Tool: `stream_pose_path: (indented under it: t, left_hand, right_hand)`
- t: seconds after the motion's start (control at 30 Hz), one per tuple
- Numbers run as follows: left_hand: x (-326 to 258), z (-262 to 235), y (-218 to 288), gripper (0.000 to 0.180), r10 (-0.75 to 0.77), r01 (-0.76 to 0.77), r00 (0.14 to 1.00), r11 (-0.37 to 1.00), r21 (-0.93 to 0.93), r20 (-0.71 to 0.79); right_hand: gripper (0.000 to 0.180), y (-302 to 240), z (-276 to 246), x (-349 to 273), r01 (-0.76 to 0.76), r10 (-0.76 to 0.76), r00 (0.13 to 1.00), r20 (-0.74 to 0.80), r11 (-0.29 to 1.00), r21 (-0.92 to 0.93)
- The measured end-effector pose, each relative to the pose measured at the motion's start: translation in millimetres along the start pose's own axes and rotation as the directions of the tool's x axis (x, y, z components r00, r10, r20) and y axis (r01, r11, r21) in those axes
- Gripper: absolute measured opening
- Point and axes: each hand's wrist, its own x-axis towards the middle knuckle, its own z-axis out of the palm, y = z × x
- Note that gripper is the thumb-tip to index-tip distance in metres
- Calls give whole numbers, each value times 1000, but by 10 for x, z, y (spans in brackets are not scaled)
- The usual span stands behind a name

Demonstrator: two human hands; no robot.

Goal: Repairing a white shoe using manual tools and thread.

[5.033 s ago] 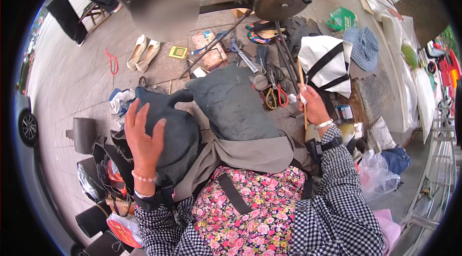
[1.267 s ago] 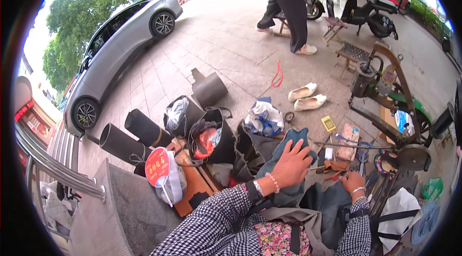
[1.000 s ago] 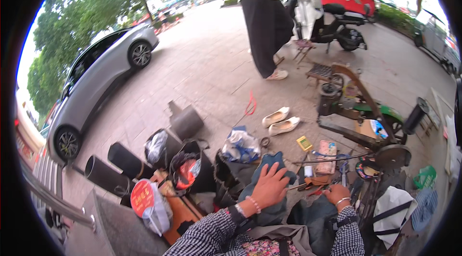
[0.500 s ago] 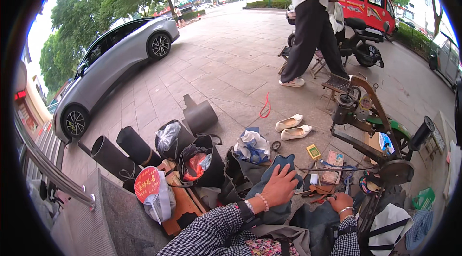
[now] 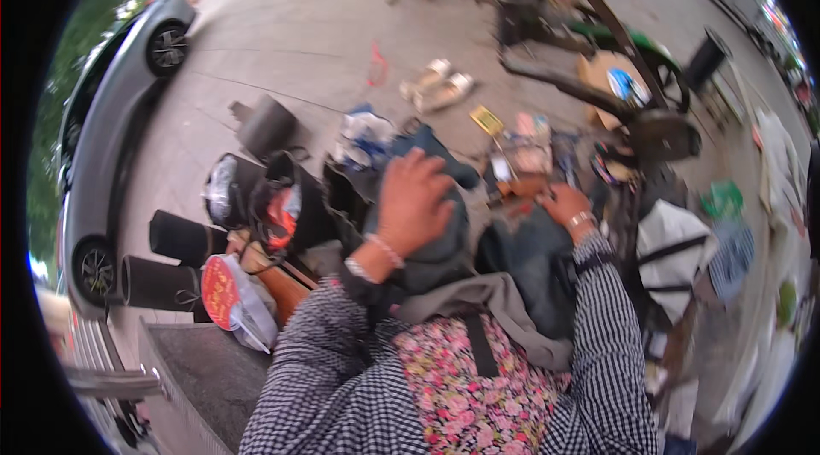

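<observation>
My left hand [image 5: 416, 203] is over a dark blue-grey piece of cloth or leather [image 5: 431, 250], fingers stretched out and blurred. My right hand [image 5: 565, 204] is curled beside a brown leather piece [image 5: 523, 187] among small tools, and what its fingers hold, if anything, cannot be made out. Just below it, another dark blue-grey piece [image 5: 530, 263] hangs over my lap next to a grey cloth [image 5: 500, 288]. A floral apron [image 5: 461, 378] covers my lap. Beyond my hands lie a yellow box [image 5: 487, 120] and a pair of pale shoes [image 5: 440, 88].
An iron hand-cranked sewing machine [image 5: 598, 96] stands at the right. Black bags [image 5: 295, 207], dark rolls [image 5: 171, 282] and a red round fan [image 5: 220, 291] crowd the left. A white bag [image 5: 676, 246] lies by my right arm. A grey car [image 5: 128, 139] stands far left.
The view has tipped downward and turned, so more of my lap shows. The walking person has mostly left the picture. My left hand seems lifted slightly; my right stays by the tools.
</observation>
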Motion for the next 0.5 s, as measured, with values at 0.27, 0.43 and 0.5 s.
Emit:
stream_pose_path:
  t: [0.27, 0.43, 0.5]
  left_hand:
    - [-18, 206, -158, 41, 46, -43, 998, 995, -88, 35]
    - [-32, 167, -128, 40, 14, -3, 997, 991, -137, 80]
    - [-49, 169, -141, 40, -17, 34, 993, 988, -153, 113]
  right_hand:
    - [41, 245, -61, 126, -60, 123, 894, 430, 986, -158]
    - [33, 312, 22, 545, 92, -32, 730, 683, 994, -52]
    - [35, 81, -12, 801, 78, -20, 687, 727, 996, -46]
